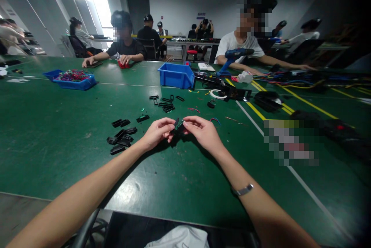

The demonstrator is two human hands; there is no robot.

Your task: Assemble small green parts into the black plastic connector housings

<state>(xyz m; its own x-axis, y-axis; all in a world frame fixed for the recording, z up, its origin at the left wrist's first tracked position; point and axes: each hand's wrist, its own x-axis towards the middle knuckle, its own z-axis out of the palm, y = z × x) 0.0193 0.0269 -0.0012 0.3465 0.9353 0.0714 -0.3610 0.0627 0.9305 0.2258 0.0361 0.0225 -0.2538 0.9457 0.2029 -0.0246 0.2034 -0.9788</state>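
My left hand (160, 132) and my right hand (201, 130) meet over the green table, their fingers closed around small black plastic pieces (180, 127). The left pinches a thin black part that stands upright. Between the right thumb and fingers sits another dark piece with a bit of green on it; a tiny pale tip shows at those fingertips. Whether the pieces touch is too small to tell. Left of my left hand lies a pile of black plastic housings (120, 139). Just beyond is a black piece with a green board (143, 118). Several black frames (166, 104) lie farther back.
A blue bin (176, 76) stands at the back, with a blue tray of coloured wires (75, 79) to its left. A blue power drill (233, 60), a white ring (218, 94) and cable bundles (301, 79) lie right. Two people sit across the table.
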